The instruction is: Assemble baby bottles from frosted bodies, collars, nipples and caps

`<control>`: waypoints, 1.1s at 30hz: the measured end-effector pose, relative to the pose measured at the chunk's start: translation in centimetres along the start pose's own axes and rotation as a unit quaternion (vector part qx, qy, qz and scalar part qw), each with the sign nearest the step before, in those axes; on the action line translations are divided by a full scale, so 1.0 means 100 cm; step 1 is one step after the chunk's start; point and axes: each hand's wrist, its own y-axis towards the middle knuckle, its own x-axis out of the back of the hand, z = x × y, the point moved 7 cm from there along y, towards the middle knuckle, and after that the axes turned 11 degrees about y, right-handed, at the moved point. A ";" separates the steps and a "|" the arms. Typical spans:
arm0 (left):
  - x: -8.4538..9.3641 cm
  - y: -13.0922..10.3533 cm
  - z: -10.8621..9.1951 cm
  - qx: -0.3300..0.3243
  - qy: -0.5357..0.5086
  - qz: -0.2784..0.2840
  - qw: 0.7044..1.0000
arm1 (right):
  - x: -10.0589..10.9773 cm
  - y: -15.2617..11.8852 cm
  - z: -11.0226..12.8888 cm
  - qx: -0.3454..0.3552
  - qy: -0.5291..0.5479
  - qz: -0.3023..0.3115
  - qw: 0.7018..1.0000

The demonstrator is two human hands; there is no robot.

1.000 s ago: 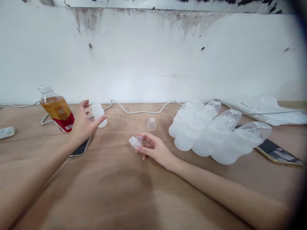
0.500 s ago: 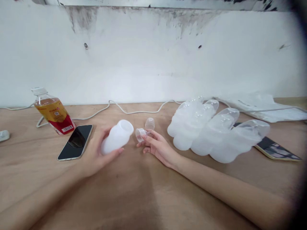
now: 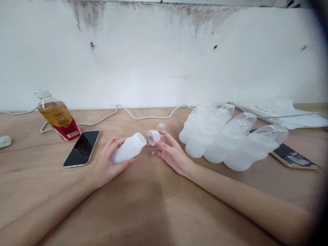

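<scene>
My left hand point(image 3: 110, 157) is wrapped round a white translucent plastic bottle point(image 3: 126, 149), which lies tilted with its uncapped mouth facing right. Between the fingers of my right hand point(image 3: 170, 152) is a small clear nipple-like cap point(image 3: 153, 137), its ring-shaped open end turned toward the bottle mouth. A narrow gap separates the cap from the bottle. Behind my right fingers, a small clear dome cover point(image 3: 161, 126) stands on the table, partly hidden.
To the right sits a cluster of several white bottles with clear tops point(image 3: 222, 140), with a phone point(image 3: 294, 157) and a plastic bag point(image 3: 279, 111) beyond. At left are a drink bottle point(image 3: 61, 118) and another phone point(image 3: 82, 148). A white cable point(image 3: 143, 118) runs along the wall.
The bottle in my left hand has moved slightly right and tipped more toward the cap. My right hand has lifted the cap a little, narrowing the gap.
</scene>
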 end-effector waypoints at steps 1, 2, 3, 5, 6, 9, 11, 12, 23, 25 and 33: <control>0.000 0.000 0.000 0.003 0.002 -0.003 1.000 | -0.001 0.000 0.002 0.016 -0.004 0.006 1.000; 0.000 0.000 0.002 0.012 0.000 -0.006 1.000 | -0.002 0.000 0.003 0.025 -0.015 0.013 0.999; 0.000 -0.001 0.004 0.025 -0.004 -0.010 1.000 | -0.003 0.000 0.003 0.033 -0.029 0.023 0.999; 0.000 -0.002 0.008 0.050 -0.006 -0.011 0.999 | -0.005 0.000 0.005 0.045 -0.064 0.047 0.996; -0.001 -0.003 0.010 0.055 -0.005 -0.005 0.998 | -0.005 -0.001 0.005 0.048 -0.085 0.060 0.993; -0.003 -0.003 0.007 0.028 -0.002 0.016 0.999 | -0.005 -0.001 0.007 0.051 -0.143 0.090 0.984; -0.001 -0.002 0.003 -0.002 -0.006 0.012 1.000 | -0.004 -0.002 0.007 0.055 -0.184 0.105 0.976; 0.000 -0.002 0.002 -0.011 -0.009 0.013 1.000 | -0.004 -0.003 0.008 0.060 -0.204 0.114 0.970; -0.003 -0.005 0.007 -0.014 -0.018 0.001 1.000 | -0.016 -0.011 0.013 0.104 -0.389 0.128 0.906; -0.001 -0.007 -0.002 -0.092 0.005 -0.038 0.995 | -0.013 -0.009 0.011 0.074 -0.376 0.109 0.917; 0.002 -0.015 -0.022 -0.173 0.108 -0.108 0.973 | -0.009 -0.007 -0.003 -0.021 -0.302 0.109 0.947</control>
